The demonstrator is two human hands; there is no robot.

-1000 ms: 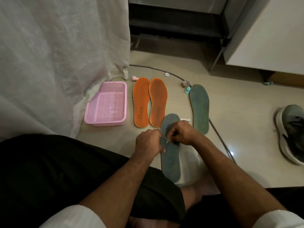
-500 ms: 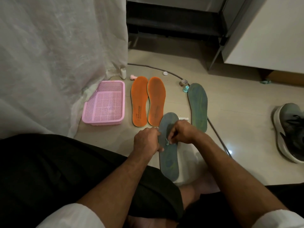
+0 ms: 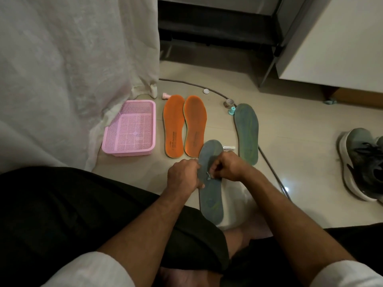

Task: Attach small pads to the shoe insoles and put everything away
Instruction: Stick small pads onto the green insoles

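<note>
A grey-green insole (image 3: 211, 199) lies lengthwise in front of me, its heel end over my leg. My left hand (image 3: 183, 175) grips its left edge. My right hand (image 3: 228, 167) pinches a small pale pad (image 3: 209, 176) against the insole's middle. A second grey-green insole (image 3: 247, 132) lies flat to the right. Two orange insoles (image 3: 184, 126) lie side by side beyond my hands. An empty pink mesh basket (image 3: 132, 129) stands left of them.
A white curtain (image 3: 72, 69) hangs at the left. A grey cable (image 3: 269, 162) curves across the floor past small caps and a tape roll (image 3: 229, 103). A small white tube (image 3: 229, 147) lies between the insoles. A dark sneaker (image 3: 362, 162) sits far right. A cabinet (image 3: 331, 38) stands behind.
My hands stay on the near insole with barely any shift. The view has tilted slightly, so everything sits a little lower and to the left.
</note>
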